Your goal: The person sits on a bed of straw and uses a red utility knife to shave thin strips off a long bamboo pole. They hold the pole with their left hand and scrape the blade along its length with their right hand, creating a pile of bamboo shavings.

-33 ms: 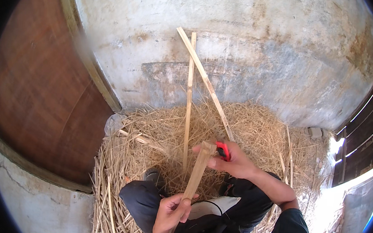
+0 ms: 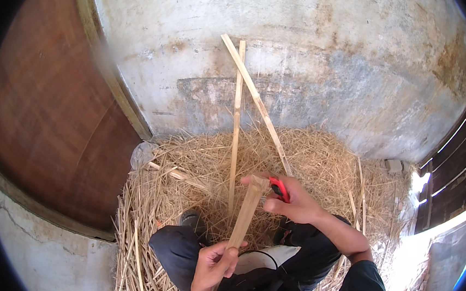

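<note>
A pale strip of split bamboo or wood (image 2: 246, 212) slants up and away from my lap. My left hand (image 2: 217, 264) is closed round its lower end, thumb on top. At its upper end is my right hand (image 2: 293, 202), closed on a tool with a red-and-black handle (image 2: 279, 189). That tool lies against the right side of the strip's top. A fingertip of my right hand shows past the strip's left side. The tool's working end is mostly hidden, so its exact kind cannot be told.
Two long pale strips (image 2: 238, 99) lean crossed against the stained wall (image 2: 325, 87). Straw and shavings (image 2: 309, 151) cover the floor round my legs (image 2: 178, 253). A brown wooden door (image 2: 55, 104) stands at left, dark slats (image 2: 456, 163) at right.
The strip's upper end has shifted slightly left, with my right thumb a little farther right. My left hand stays in place.
</note>
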### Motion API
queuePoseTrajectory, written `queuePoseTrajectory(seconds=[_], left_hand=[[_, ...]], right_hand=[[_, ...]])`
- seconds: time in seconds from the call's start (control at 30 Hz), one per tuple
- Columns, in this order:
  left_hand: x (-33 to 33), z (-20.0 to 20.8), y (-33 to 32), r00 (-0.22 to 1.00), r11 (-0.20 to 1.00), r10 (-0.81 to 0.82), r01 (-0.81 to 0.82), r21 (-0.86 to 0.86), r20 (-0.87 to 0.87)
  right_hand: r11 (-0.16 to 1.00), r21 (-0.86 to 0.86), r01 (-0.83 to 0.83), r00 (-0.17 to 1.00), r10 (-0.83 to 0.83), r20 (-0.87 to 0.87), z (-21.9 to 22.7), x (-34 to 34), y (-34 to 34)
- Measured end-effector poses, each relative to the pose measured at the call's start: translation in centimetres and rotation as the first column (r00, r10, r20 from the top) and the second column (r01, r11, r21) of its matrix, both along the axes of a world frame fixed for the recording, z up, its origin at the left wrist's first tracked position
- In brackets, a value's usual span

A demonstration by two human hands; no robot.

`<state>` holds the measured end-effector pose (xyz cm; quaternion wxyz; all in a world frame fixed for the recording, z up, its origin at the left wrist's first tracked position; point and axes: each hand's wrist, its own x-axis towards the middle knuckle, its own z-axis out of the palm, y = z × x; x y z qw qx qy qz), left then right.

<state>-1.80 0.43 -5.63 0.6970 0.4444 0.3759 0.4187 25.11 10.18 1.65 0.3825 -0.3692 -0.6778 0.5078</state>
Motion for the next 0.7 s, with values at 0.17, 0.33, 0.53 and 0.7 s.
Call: queuePoseTrajectory(seconds=[0.17, 0.33, 0.53, 0.7], left_hand=[[0.5, 1.7, 0.3, 0.985, 0.982, 0.151, -0.141, 0.127, -0.078], [0.8, 3.0, 0.3, 0.957, 0.957, 0.244, -0.212, 0.199, -0.156], [1.4, 4.0, 0.1, 0.919, 0.939, 0.298, -0.233, 0.254, -0.257], [1.4, 3.7, 0.0, 0.889, 0.92, 0.332, -0.23, 0.318, -0.315]], right_hand=[[0.919, 0.32, 0.232, 0.973, -0.214, -0.089, 0.6, 0.4, -1.1], [0.716, 0.693, 0.079, 0.929, -0.306, 0.209, 1.4, 0.0, -1.7], [0.482, 0.876, 0.024, 0.841, -0.484, 0.242, 1.1, -1.1, -2.0], [0.425, 0.903, 0.061, 0.823, -0.533, 0.195, 0.9, -1.3, -2.1]])
